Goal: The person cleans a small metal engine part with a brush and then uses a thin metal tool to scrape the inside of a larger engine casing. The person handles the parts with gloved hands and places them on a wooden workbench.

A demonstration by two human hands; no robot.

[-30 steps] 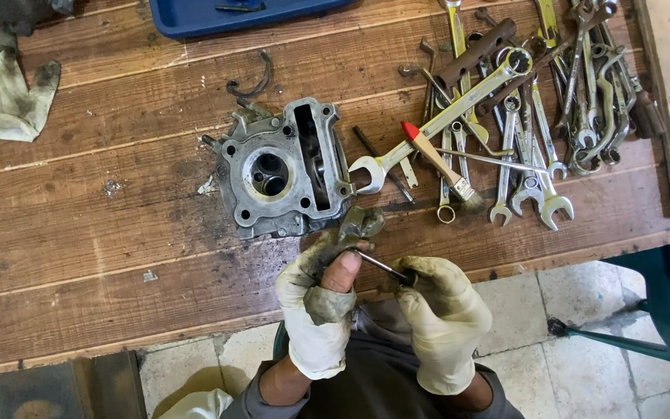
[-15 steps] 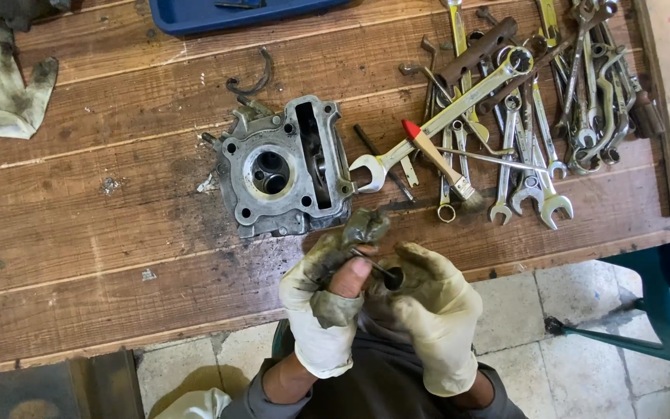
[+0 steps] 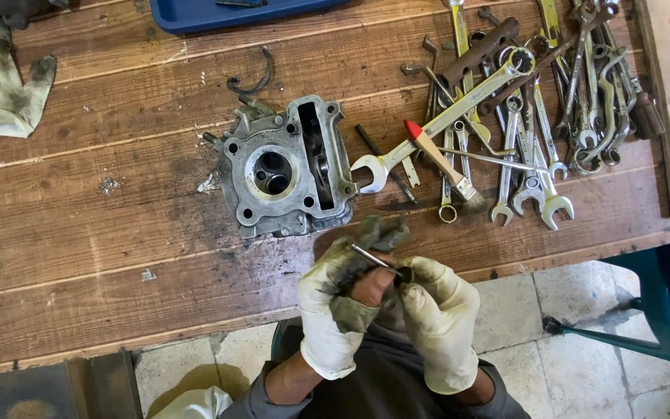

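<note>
A thin metal rod (image 3: 371, 257) (a valve stem, by the look of it) lay on a slant between the two gloved hands, its long axis running from upper left down to lower right. Its upper end pointed toward the cylinder head (image 3: 284, 167) on the table (image 3: 79, 233); its lower end disappeared at the fingertips of the right hand (image 3: 437, 314).

The left hand (image 3: 340, 306) was curled closed around the rod's upper part, with a dirty grey rag (image 3: 378, 233) bunched over its fingers and the thumb, bare where the glove was torn, pressed up beneath the rod. The right hand was pinched shut on the rod's lower end, where a small dark piece sat; what that piece was could not be told.

Both hands hung just off the near edge of the table, over the tiled floor (image 3: 521, 310), with the person's lap right below. The cylinder head stood just beyond the hands, near that edge. To its right a long open-ended wrench (image 3: 443, 120) lay at a diagonal, a red-handled brush (image 3: 440, 159) crossed it, and a heap of spanners (image 3: 552, 101) filled the table's right end. Bare planks lay open to the left, as far as a spare glove (image 3: 1, 97) at the far left edge. A blue tray (image 3: 195, 14) sat along the far edge.
</note>
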